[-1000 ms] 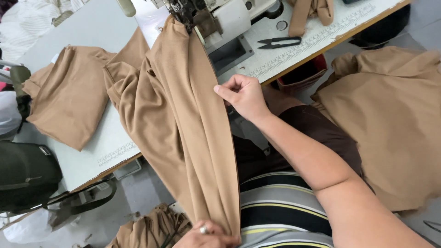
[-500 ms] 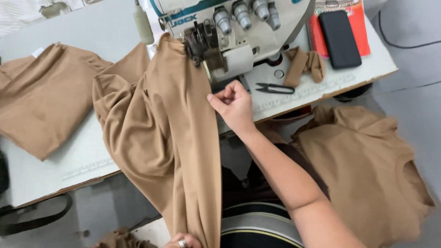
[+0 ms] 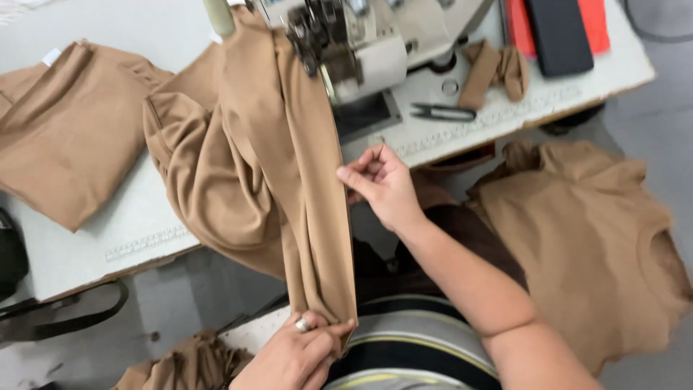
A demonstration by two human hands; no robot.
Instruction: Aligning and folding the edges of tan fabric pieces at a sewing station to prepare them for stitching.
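From my remote view I see the tan garment (image 3: 289, 180) stretched in a long line from the sewing machine (image 3: 354, 50) down to the lap, and I think it is held like this so its right edge stays straight and tight under the machine's foot. The left hand (image 3: 296, 354) is at the bottom of the picture; its fingers are pressed together with the thumb, clamped on the lower end of the cloth, which gives the pull from below. The right hand (image 3: 382, 184) is higher, just beside the edge of the cloth near the table (image 3: 72, 253); its fingertips are closed lightly on that edge, probably to guide it and keep the layers even. The rest of the garment lies bunched on the table at the left, so its weight does not drag. Another folded tan piece (image 3: 65, 144) waits further left, and more tan pieces (image 3: 585, 238) lie at the right. Small black thread snips (image 3: 442, 112) rest on the table near the machine, close for the right hand.
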